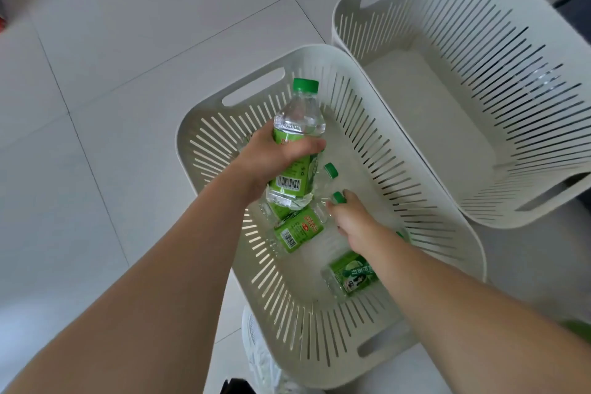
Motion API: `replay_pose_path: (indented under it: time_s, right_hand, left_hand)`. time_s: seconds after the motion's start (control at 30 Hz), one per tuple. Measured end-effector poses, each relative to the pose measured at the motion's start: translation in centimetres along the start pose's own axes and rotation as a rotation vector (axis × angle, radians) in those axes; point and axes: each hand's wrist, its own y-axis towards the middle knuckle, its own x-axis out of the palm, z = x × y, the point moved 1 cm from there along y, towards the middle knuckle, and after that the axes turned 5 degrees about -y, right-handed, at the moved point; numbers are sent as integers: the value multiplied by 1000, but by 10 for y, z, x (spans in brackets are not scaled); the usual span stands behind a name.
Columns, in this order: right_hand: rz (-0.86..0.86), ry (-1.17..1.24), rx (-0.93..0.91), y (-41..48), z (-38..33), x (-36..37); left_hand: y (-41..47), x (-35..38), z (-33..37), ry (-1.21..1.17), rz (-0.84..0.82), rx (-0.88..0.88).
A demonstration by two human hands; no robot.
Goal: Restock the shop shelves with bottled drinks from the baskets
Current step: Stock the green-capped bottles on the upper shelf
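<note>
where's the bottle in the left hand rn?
Head view, centre: the bottle is gripped in the left hand, cap away, above the near basket; the right hand grips a lying bottle just right of it.

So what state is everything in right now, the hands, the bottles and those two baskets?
left hand: grips the held bottle round its label.
held bottle: capped, roughly upright, above the near basket.
right hand: pinches the lying bottle at its cap.
other bottles: lying in the near basket.
near basket: upright, holds bottles.
far basket: upright on the floor.
</note>
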Motion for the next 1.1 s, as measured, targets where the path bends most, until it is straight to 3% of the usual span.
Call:
replay_pose_path:
  time_s: [0.27,0.37,0.6,0.93,1.1]
  right_hand:
    - [17,-81,-96,3,-2,-13]
    - [3,-66,-233,-16,-8,-16]
    - [6,-380,-594,-78,-47,-43]
    - [-36,-198,-728,-153,-119,-95]
    - [50,-134,-744,-151,-142,-89]
  left_hand:
    - [-7,7,-7,-61,-7,-40]
    - [-16,7,-5,-57,19,-67]
    - [-46,-5,-6,-178,-109,-122]
    - [-79,10,12,-639,-369,83]
    - [-79,25,27,-886,-437,92]
